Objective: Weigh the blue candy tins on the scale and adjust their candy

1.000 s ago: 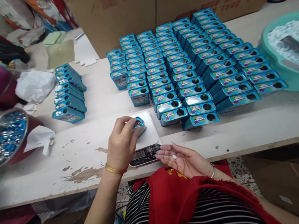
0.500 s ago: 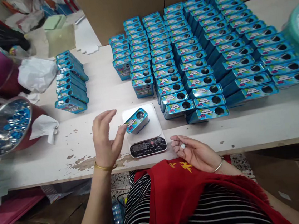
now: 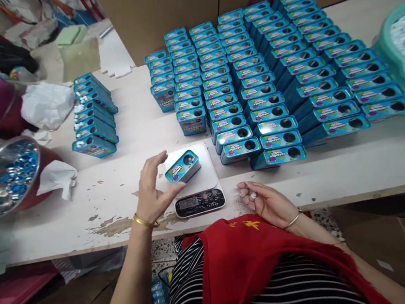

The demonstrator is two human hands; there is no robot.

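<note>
A blue tin with a round hole in its top stands on a white kitchen scale, whose display is lit. My left hand is beside the tin's left end, thumb and fingers spread apart, holding nothing. To the right of the scale, my right hand is palm up with curled fingers around a small white piece. Rows of blue tins with open round holes fill the table behind and to the right. At the left stands a short row of tins with white pieces at their openings.
A metal bowl of small blue items is at the left, beside crumpled white paper. A green basin of white pieces sits at the right edge. Large cardboard boxes stand along the back.
My left hand has moved slightly right and its thumb has come off the tin's corner. My right hand has shifted a little right, its fingers more curled around the white piece. The view has shifted slightly.
</note>
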